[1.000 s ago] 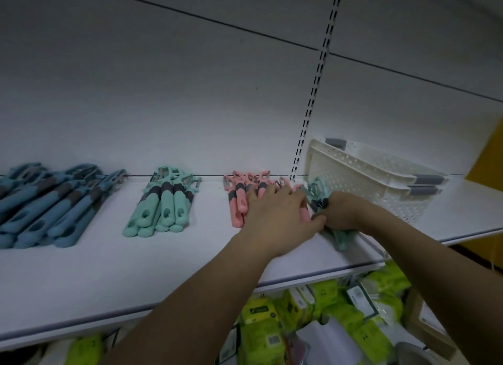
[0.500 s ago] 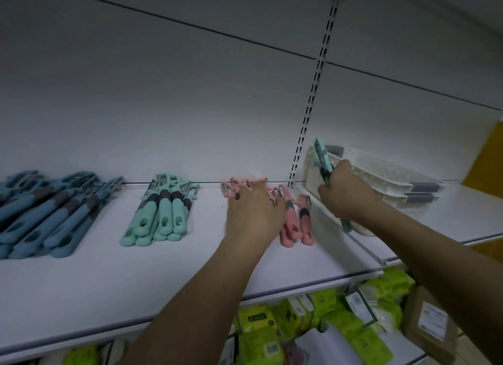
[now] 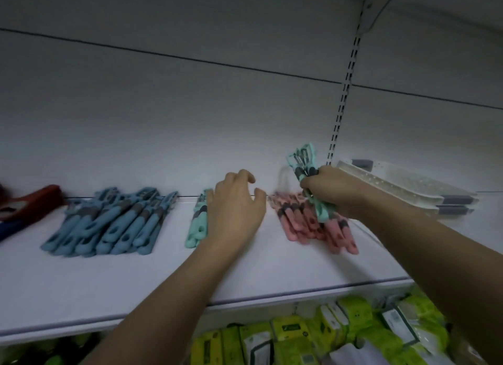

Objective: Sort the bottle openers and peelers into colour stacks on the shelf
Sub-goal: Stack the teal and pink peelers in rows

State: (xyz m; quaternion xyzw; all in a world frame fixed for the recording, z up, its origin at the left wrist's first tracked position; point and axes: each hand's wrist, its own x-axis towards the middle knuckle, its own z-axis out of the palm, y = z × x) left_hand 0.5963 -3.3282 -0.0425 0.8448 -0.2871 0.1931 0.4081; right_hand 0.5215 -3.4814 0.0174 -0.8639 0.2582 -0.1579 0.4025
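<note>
R hand grips a bunch of mint peelers, raised over the pink stack near the shelf back edge. L hand, fingers loosely spread, holding nothing, hovers over the mint stack. Blue stack further left; white baskets at right.

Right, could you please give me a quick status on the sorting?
Right hand grips mint bundle above pink stack. Left hand open over mint stack. Blue stack sorted. Nothing in the way.
</note>
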